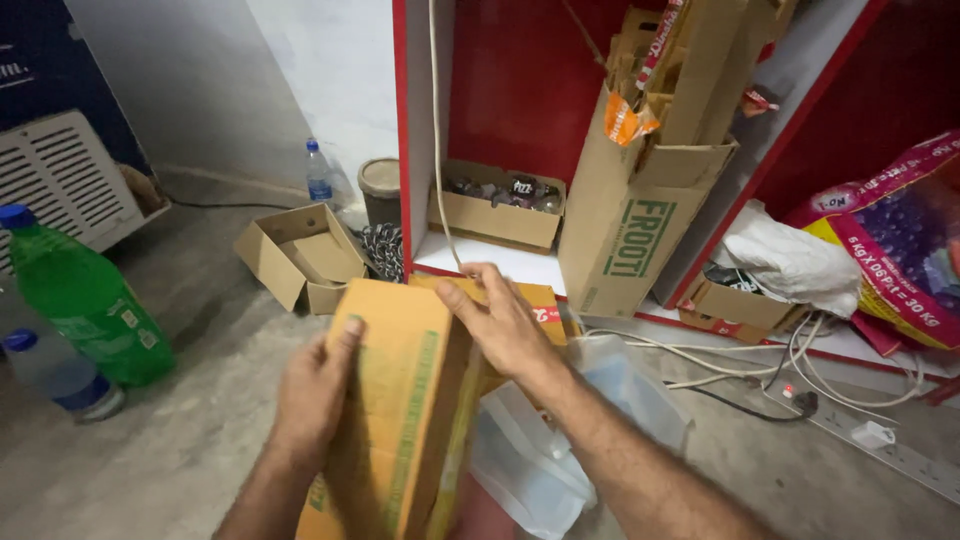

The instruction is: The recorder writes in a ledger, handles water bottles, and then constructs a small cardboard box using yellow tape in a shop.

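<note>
A flattened brown cardboard box with a green stripe stands on edge in front of me. My left hand grips its left side, thumb on the front face. My right hand holds its top right edge, fingers curled over the flap. Under my right forearm lies a crumpled clear plastic bag on the floor.
A green bottle and a clear bottle stand at left. An open small carton lies on the concrete floor. The red shelf unit holds a tall carton of folded cardboard, a low box of small items, and cables.
</note>
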